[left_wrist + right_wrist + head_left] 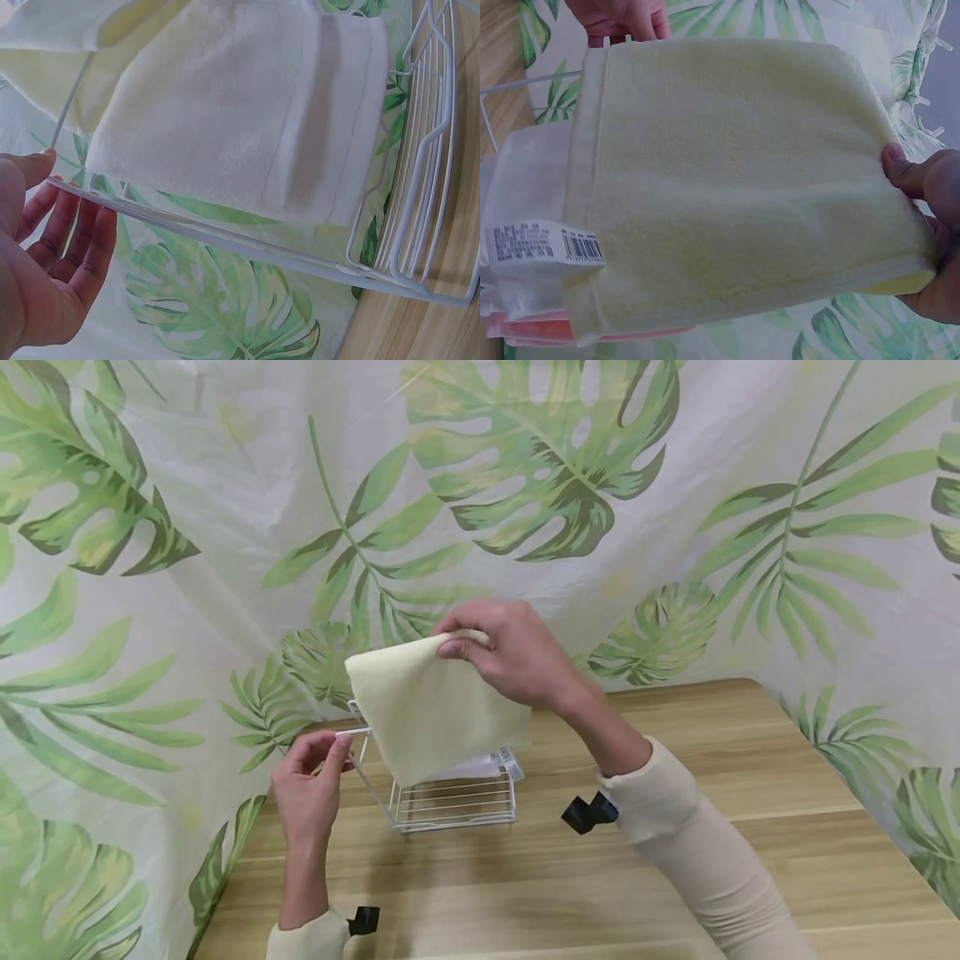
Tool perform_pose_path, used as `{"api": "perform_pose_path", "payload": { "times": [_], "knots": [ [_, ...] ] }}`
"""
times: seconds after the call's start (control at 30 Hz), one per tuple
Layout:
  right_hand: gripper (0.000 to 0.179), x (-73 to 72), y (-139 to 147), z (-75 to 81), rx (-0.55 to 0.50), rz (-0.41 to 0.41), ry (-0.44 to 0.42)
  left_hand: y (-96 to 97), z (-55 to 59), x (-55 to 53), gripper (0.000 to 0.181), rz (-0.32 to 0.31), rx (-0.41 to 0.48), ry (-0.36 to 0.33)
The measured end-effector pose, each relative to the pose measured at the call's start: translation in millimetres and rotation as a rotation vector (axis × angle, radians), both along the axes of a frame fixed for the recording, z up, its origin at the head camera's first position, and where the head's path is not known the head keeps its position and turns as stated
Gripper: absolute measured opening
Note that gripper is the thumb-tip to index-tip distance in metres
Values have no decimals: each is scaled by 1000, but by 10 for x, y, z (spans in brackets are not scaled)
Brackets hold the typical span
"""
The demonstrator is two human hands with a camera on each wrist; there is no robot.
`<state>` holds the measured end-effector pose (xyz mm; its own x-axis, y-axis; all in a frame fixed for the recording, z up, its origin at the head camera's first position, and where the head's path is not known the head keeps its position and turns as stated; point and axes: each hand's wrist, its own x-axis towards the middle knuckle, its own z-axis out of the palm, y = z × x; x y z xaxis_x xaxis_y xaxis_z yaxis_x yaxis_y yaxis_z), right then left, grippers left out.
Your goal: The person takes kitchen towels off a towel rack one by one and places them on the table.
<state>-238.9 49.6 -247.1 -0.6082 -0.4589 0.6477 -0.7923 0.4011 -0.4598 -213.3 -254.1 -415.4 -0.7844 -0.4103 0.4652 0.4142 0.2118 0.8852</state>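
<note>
From my head camera I have the yellow towel (435,710) near the middle of the frame, draped at a slant, with the right hand (513,652) pinching its folded top edge between thumb and fingers just right of centre. In the right wrist view that same towel fills most of the picture, and the thumb and fingers clasp it at the right edge. The left hand (311,781), left of centre in the head view, grips the end of the white wire rack (330,269); my left wrist camera shows thumb and fingertips on its rail at the left side of that frame. A white towel (217,120) hangs at the rack, across the upper middle of the left wrist view. At the left of the right wrist view I make out a printed label (544,244) with a barcode, though I cannot tell which towel it belongs to, and a strip of pink cloth (532,328) below it at lower left. The rack stands on the wooden table (675,860), before a leaf-patterned curtain (247,485). The yellow towel overlaps the rack in my head view; whether they touch, I cannot tell.
</note>
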Motion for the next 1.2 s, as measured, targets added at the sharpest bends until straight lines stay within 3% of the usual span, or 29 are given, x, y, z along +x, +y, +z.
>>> {"api": "perform_pose_path", "payload": {
  "times": [0.23,0.63,1.0,1.2],
  "knots": [
    [10,59,142,122,-57,13,-15,-5,-11,-7,22,2,-5,8],
    [10,204,481,314,-84,-71,15,-14,-17,-5,22,-3,0,10],
    [7,299,825,193,-69,-122,-50,-13,-15,0,21,9,-19,5],
    [6,366,975,147,-110,-127,-33,-20,-17,-6,21,7,-15,9]
  ]
}}
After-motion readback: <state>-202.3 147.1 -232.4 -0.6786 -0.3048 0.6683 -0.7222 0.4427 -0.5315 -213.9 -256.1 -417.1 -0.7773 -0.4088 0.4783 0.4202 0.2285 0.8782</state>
